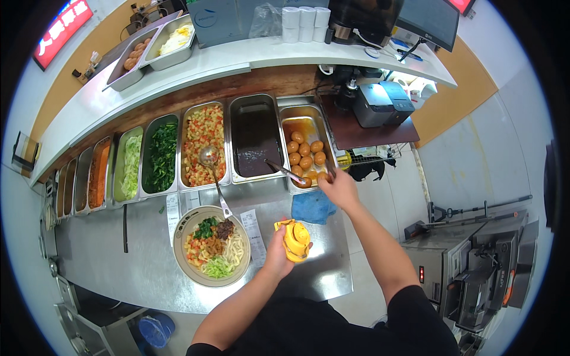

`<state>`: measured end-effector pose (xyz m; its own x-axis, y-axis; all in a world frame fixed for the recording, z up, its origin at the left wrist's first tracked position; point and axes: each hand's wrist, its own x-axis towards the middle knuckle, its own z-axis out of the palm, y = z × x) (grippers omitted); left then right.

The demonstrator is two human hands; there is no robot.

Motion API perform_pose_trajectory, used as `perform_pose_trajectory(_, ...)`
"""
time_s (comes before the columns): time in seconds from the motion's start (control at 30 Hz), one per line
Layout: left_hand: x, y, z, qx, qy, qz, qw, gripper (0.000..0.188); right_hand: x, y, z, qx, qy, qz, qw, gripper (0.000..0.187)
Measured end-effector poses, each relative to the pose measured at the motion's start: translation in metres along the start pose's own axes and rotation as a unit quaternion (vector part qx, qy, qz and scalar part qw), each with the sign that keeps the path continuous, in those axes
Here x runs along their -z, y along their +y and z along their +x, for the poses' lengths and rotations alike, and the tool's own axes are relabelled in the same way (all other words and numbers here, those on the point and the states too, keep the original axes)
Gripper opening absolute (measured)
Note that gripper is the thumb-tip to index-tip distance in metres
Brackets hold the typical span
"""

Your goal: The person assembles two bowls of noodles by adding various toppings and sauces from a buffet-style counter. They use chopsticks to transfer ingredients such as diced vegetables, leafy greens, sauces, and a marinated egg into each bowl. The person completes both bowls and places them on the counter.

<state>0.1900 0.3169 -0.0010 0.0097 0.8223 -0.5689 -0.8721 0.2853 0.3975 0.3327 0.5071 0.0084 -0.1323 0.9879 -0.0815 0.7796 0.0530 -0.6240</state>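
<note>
My left hand (274, 255) grips a yellow plastic gadget (296, 242) that looks like an egg slicer, held above the steel counter. At the front right corner of a metal pan (287, 110), my right hand (342, 188) has its fingers closed around a brown egg (322, 177). Several more brown eggs (305, 149) lie in sauce in that pan. Metal tongs (286, 171) rest across its left rim. To the left of my left hand stands a round bowl (183, 268) with noodles, greens, shredded vegetable, diced topping and dark minced topping.
A ladle (217, 184) leans in the diced-vegetable pan, its handle reaching over the bowl. More pans hold dark liquid (256, 139), greens (160, 153) and shredded vegetable (132, 160). A blue cloth (313, 207) lies by the egg pan; a paper slip (253, 237) lies beside the bowl.
</note>
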Motion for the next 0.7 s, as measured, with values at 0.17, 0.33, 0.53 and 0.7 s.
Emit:
perform_pose_trajectory(0.17,0.018,-0.003,0.008,0.073,0.014,-0.048,0.996,0.033,-0.022,-0.013,0.043,-0.004,-0.067,-0.216,0.974,0.033)
perform_pose_trajectory(0.33,0.050,-0.016,0.024,0.091,-0.006,-0.039,0.995,0.035,-0.041,-0.017,0.057,0.010,-0.124,-0.272,0.954,0.024)
perform_pose_trajectory(0.53,0.035,-0.022,0.029,0.119,0.004,-0.017,0.993,0.036,-0.047,-0.005,0.066,0.028,-0.100,-0.314,0.944,0.022)
perform_pose_trajectory(0.7,0.055,-0.029,0.041,0.135,-0.046,0.002,0.990,0.038,-0.040,-0.010,0.067,0.029,-0.119,-0.296,0.947,0.022)
